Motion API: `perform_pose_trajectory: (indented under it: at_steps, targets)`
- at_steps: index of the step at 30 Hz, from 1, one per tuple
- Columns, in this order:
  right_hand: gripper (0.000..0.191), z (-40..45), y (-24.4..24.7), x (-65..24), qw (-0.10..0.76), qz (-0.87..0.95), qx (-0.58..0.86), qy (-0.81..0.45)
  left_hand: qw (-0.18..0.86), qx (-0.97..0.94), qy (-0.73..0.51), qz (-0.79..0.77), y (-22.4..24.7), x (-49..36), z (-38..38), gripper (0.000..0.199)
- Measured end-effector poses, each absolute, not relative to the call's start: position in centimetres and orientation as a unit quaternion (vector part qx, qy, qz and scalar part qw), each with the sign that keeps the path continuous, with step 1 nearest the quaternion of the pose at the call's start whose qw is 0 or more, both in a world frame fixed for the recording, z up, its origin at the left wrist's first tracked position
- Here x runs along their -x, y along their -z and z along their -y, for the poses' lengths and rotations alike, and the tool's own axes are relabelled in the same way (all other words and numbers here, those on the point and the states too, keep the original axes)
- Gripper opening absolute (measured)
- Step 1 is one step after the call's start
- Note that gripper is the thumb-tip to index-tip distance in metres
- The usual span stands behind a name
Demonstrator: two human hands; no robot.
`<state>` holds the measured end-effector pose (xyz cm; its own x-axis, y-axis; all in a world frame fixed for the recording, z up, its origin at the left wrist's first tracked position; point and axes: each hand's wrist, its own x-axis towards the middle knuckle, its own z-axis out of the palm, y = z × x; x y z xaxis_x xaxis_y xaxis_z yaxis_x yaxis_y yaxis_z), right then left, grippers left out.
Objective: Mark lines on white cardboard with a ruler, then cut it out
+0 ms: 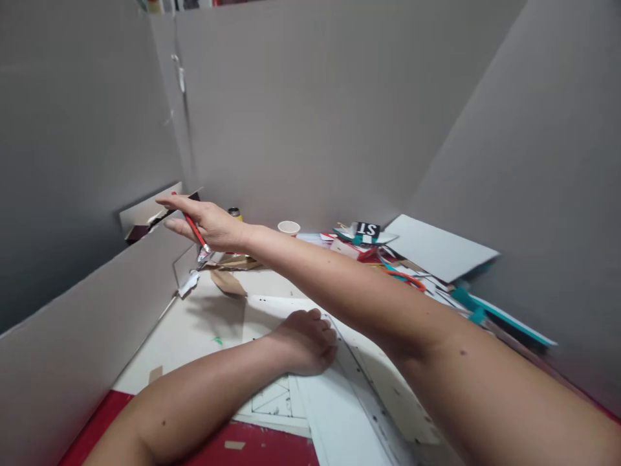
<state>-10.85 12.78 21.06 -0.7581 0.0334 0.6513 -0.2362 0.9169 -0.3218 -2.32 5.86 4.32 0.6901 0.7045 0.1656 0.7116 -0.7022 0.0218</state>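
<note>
My right hand [206,223] reaches across to the far left, above my left arm. A slim red pencil-like stick [193,226] lies slanted across its palm, held by the hand while the fingers point left. Close to those fingertips is a blurred dark and white scrap [154,223] at the top edge of an upright white panel [97,310]. My left hand [308,340] rests on the work surface with its fingers curled in. Beneath it lies a long white board strip [334,401]; what the curled fingers hold, if anything, is hidden. A sheet with drawn lines [272,398] lies partly under the left forearm.
A paper cup [289,228] and a yellow-banded jar [235,213] stand at the back. Cut scraps and an orange-handled tool [407,279] crowd the right, beside a white board [439,249]. Grey walls [301,110] enclose the red table [262,446].
</note>
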Motion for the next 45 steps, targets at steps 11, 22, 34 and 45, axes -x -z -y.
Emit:
perform_pose_trajectory:
  at_steps: [11,22,34,45]
  targets:
    - [0.037,-12.5,-18.7,2.0,0.379,0.89,-0.017,-0.254,-0.038,0.918,0.082,0.387,-4.3,2.6,-5.7,0.027]
    - [0.043,-5.6,-7.8,-16.8,0.285,0.932,0.161,-0.156,-0.208,0.858,0.082,0.462,-7.0,3.9,-7.0,0.034]
    - [0.049,-2.8,-5.0,-19.5,0.125,0.959,0.189,-0.17,0.095,0.701,0.073,0.703,-22.4,9.5,-5.5,0.038]
    - [0.044,-2.5,-4.4,-19.8,0.141,0.958,0.185,-0.17,0.151,0.395,-0.064,0.904,-27.9,18.1,-1.1,0.042]
